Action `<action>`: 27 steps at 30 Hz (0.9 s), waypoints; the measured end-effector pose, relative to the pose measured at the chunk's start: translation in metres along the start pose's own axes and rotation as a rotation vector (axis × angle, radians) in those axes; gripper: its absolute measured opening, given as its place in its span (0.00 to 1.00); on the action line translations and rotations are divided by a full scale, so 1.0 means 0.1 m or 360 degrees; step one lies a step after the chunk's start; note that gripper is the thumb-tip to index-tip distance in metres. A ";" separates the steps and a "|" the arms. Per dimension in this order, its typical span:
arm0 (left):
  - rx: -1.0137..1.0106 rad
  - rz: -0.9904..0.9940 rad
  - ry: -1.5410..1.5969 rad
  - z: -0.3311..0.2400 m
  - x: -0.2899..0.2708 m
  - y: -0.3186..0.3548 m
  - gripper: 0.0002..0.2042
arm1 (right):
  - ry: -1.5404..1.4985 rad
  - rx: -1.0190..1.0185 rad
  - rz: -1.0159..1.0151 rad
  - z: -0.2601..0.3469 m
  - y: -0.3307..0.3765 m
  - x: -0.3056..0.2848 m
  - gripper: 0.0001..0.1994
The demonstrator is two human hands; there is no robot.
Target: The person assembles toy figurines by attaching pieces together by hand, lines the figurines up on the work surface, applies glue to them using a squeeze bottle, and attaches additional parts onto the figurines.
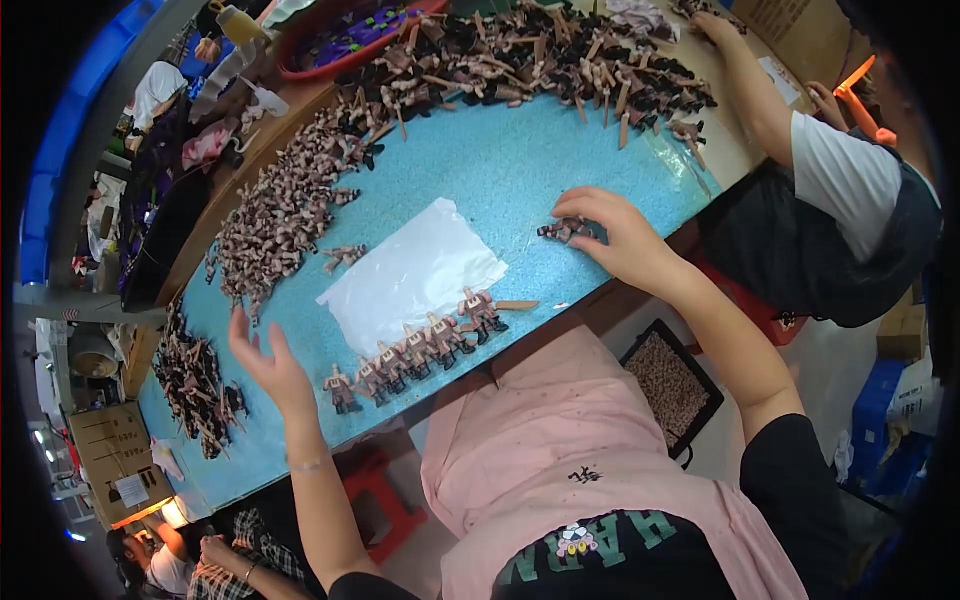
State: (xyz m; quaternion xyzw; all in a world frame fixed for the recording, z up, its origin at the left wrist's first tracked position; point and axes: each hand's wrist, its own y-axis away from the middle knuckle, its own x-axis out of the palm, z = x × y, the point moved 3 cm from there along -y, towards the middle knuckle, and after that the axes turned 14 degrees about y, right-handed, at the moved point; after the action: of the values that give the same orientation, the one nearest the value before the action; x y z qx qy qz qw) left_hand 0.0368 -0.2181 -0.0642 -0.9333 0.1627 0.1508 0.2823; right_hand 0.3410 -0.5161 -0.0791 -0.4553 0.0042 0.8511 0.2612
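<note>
My right hand point(628, 240) is at the right part of the blue table mat, thumb and fingers closed around a small brown and dark toy figure point(562, 230). My left hand point(268, 365) holds nothing; its fingers are spread beside the lower end of a heap of small brownish figure parts point(285, 210). Along the mat's near edge stands a row of several toy figures point(415, 352). The rightmost figure point(481, 312) has a long brown piece pointing right. A white sheet point(415, 268) lies behind the row, with one loose figure point(346, 257) left of it.
A large heap of dark and brown figures point(510, 60) spans the far side, and a smaller pile point(195, 385) lies at left. A red basin point(350, 45) stands far left. A co-worker's arm point(755, 105) reaches in at right. Below is a black tray of small pieces point(668, 385).
</note>
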 end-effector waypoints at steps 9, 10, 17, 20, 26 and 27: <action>-0.0388 0.0317 0.0326 -0.18 -0.32 0.99 0.22 | 0.0482 0.0135 -0.0322 0.23 0.09 0.00 0.17; -0.0339 0.0362 0.0335 -0.17 -0.32 1.00 0.24 | 0.0439 0.0206 -0.0245 0.22 0.09 0.04 0.16; -0.0221 0.0790 0.0182 -0.19 -0.23 0.90 0.30 | 0.0461 0.0015 0.0011 0.22 -0.08 0.10 0.17; -0.0120 0.0821 0.0170 -0.12 -0.24 0.91 0.30 | 0.0485 -0.0031 0.0059 0.24 -0.10 0.06 0.19; -0.0090 0.0808 0.0067 -0.18 -0.32 0.91 0.29 | 0.0680 0.0121 -0.0250 0.51 -0.06 0.13 0.15; -0.0112 0.0827 0.0035 -0.17 -0.35 0.90 0.29 | 0.0751 0.0317 -0.0194 0.51 -0.05 0.15 0.17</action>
State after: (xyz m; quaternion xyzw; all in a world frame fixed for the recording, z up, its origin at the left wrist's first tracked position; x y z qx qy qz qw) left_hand -0.0264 -0.2912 -0.0811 -0.8711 0.3946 0.2137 0.1997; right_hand 0.2968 -0.4927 -0.0595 -0.6128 0.1213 0.6994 0.3472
